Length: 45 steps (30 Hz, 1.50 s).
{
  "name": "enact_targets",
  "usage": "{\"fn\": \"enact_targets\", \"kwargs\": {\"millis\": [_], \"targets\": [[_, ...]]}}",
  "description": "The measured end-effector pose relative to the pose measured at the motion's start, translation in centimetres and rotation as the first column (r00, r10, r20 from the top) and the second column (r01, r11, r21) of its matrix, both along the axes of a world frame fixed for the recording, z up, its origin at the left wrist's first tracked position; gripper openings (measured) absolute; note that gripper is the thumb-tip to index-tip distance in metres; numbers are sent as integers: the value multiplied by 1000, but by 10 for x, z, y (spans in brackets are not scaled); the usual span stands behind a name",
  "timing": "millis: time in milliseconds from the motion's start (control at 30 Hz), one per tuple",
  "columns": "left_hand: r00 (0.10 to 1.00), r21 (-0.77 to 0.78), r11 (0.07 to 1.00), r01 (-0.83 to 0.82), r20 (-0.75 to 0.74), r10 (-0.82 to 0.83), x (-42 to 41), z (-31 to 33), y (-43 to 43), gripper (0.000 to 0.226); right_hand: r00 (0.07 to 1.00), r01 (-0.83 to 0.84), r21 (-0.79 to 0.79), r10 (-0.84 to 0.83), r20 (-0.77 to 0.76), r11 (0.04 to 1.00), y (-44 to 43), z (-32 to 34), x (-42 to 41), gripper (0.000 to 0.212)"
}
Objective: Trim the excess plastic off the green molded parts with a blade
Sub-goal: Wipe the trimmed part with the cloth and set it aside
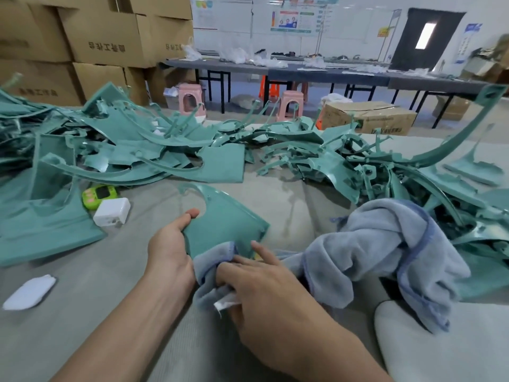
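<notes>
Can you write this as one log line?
left hand holds green molded part | right hand grips blue towel against part's near edge

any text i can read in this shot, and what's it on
Nothing reads clearly.
Stacked cardboard boxes: dark printed characters, too blurred to read.
Wall posters: print too small.
Yellow sign by the door: too small.
Carton on the floor: print blurred.

Cardboard boxes [104,37] are stacked at 10 o'clock. Long dark tables [330,73] stand before the white wall [355,28] at 12 o'clock. A dark door [407,48] is at 2 o'clock.
</notes>
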<state>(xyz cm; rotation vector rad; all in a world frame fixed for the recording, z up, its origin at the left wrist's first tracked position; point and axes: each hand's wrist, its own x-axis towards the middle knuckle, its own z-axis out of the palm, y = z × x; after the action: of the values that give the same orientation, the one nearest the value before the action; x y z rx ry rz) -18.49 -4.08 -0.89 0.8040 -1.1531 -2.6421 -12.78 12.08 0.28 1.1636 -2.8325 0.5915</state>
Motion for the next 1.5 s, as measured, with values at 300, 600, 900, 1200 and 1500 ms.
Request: {"fn": "enact_targets", "kwargs": {"millis": [300, 600, 900, 1200, 1500], "targets": [[997, -18, 997, 72, -14, -73, 5, 1, 12, 18, 943, 301, -125, -315, -110, 945, 7, -2, -2, 12], [957, -186, 943, 276, -32, -287, 7, 8, 12, 26, 805, 443, -359, -541, -246, 822, 7, 3, -5, 11], [880, -343, 839, 422, -66, -470, 13, 12, 13, 32, 758, 631, -567, -575, 307, 529, 23, 10, -12, 25], [822, -235, 834, 500, -175, -542, 22, 9, 20, 29, 733, 645, -538, -637, 237, 543, 32, 8, -21, 23], [796, -626, 657, 420, -93, -598, 26, 15, 29, 24, 636, 745, -642, -483, 602, 181, 57, 13, -35, 37]]}}
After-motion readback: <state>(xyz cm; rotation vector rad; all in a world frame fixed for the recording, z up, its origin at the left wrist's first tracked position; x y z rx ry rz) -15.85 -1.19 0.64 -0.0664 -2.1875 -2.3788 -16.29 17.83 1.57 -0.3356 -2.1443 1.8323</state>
